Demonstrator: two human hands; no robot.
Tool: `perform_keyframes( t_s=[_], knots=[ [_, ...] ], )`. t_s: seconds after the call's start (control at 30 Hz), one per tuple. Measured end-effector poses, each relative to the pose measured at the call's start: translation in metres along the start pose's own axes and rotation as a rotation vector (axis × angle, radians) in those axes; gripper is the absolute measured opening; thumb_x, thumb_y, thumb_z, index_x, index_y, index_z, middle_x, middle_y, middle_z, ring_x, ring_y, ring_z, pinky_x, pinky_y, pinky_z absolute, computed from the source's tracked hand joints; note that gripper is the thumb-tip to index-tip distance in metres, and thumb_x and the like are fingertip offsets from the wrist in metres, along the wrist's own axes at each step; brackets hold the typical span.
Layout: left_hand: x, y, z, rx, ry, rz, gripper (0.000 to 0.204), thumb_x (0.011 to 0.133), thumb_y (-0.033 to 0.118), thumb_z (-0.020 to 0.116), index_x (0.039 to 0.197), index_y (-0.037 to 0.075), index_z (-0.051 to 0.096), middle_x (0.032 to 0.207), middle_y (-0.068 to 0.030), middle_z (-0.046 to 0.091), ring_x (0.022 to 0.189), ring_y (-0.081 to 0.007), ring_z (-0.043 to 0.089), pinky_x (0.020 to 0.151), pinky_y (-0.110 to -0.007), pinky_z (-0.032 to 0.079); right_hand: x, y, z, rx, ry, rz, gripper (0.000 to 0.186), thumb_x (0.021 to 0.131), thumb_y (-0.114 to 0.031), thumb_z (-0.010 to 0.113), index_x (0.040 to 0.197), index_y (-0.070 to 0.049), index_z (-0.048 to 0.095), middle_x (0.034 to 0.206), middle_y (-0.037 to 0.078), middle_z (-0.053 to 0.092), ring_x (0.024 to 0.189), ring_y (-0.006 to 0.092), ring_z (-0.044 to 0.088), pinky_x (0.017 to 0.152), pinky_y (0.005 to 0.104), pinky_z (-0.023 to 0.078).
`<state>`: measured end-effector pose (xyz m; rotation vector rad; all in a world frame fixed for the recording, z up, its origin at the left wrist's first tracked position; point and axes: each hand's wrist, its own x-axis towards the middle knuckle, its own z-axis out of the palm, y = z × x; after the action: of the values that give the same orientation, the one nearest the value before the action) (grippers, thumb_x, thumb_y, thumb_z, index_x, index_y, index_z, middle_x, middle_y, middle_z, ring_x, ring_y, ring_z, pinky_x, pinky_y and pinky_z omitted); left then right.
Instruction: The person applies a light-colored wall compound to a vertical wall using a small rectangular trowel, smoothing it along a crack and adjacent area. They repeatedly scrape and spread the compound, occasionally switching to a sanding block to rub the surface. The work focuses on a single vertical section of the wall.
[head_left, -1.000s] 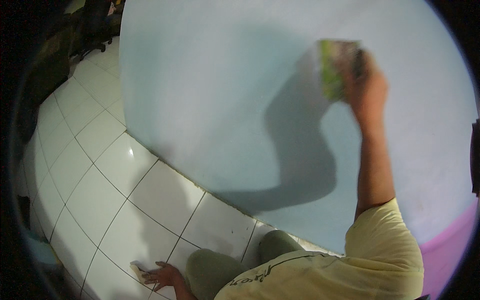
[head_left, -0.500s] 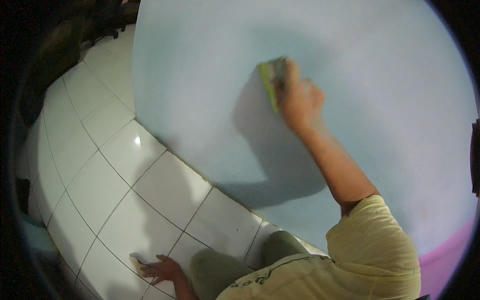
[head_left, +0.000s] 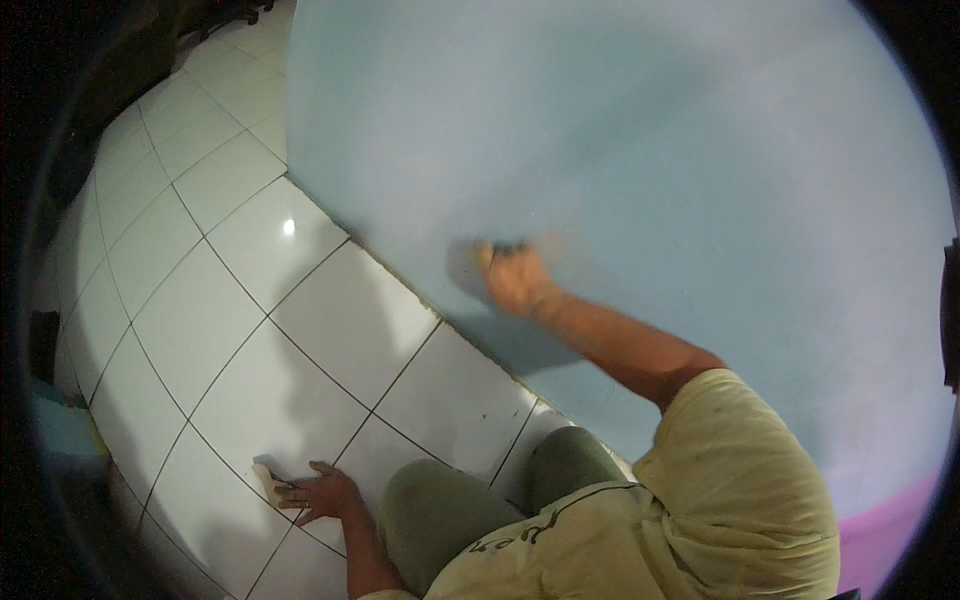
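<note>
My right hand is pressed up near the low part of a pale blue wall, its fingers closed round a dark block. The hand hides most of that block, and motion blurs it; a yellow-green edge on it showed earlier. My left hand lies on the white tile floor beside my knee, fingers spread. A small cream-coloured flat piece is at its fingertips; whether the fingers press on it I cannot tell.
The wall meets the tiles along a rough slanting edge. A pink patch shows at the lower right. Dark furniture stands at the far left, and a bluish object sits at the left rim. My bent knees are close to the wall.
My right hand has swept down and left across the wall with the block. My left hand stays at nearly the same place, and the view has shifted slightly.
</note>
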<state>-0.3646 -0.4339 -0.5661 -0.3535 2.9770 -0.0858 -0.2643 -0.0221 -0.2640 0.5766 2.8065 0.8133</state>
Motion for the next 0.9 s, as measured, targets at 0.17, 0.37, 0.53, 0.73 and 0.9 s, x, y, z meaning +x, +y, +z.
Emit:
perform_keyframes(
  t_s=[0.17,0.37,0.53,0.73,0.9],
  knots=[
    [0.004,0.0,-0.005,0.113,-0.084,-0.041,0.09,0.104,0.056,0.04,0.163,-0.005,0.009,0.172,-0.0218,0.009,0.157,-0.0442,0.012,0.111,-0.081,0.015,-0.053,-0.068,0.046,0.334,-0.57,-0.1,0.032,0.097,-0.011,0.054,0.126,0.001,0.057,0.113,0.026,0.07,0.106,0.0351,0.07,0.088,0.0478,0.057],
    [0.007,-0.009,0.027,0.109,0.184,0.013,0.091,0.103,0.058,0.04,0.162,-0.006,0.013,0.171,-0.0239,0.012,0.155,-0.048,0.016,0.106,-0.083,0.021,-0.135,-0.002,-0.134,0.49,0.191,-0.226,0.031,0.087,-0.012,0.06,0.117,-0.004,0.063,0.108,0.021,0.058,0.104,0.0367,0.061,0.085,0.0497,0.051],
    [-0.003,-0.003,-0.005,0.168,0.024,-0.014,0.096,0.1,0.064,0.045,0.162,-0.005,0.019,0.169,-0.0277,0.012,0.153,-0.0496,0.021,0.098,-0.084,0.031,-0.234,0.061,-0.241,0.075,0.534,-0.106,0.034,0.083,-0.019,0.068,0.117,-0.011,0.067,0.104,0.016,0.056,0.099,0.0332,0.056,0.079,0.0547,0.042],
    [0.008,-0.01,0.047,0.135,0.07,0.027,0.096,0.1,0.064,0.044,0.162,-0.005,0.018,0.168,-0.0281,0.014,0.153,-0.0511,0.02,0.098,-0.085,0.029,-0.301,0.137,-0.232,-0.396,0.336,0.12,0.038,0.087,-0.023,0.065,0.125,-0.017,0.071,0.129,0.017,0.062,0.139,0.0427,0.047,0.117,0.0706,0.024],
    [0.009,-0.002,0.043,0.1,0.101,0.062,0.096,0.101,0.065,0.042,0.162,-0.005,0.017,0.168,-0.0286,0.016,0.152,-0.0526,0.02,0.098,-0.086,0.027,-0.339,0.185,-0.198,-0.515,0.312,0.028,0.04,0.089,-0.023,0.059,0.127,-0.017,0.071,0.136,0.013,0.061,0.144,0.038,0.044,0.123,0.0646,0.024]
  ],
)
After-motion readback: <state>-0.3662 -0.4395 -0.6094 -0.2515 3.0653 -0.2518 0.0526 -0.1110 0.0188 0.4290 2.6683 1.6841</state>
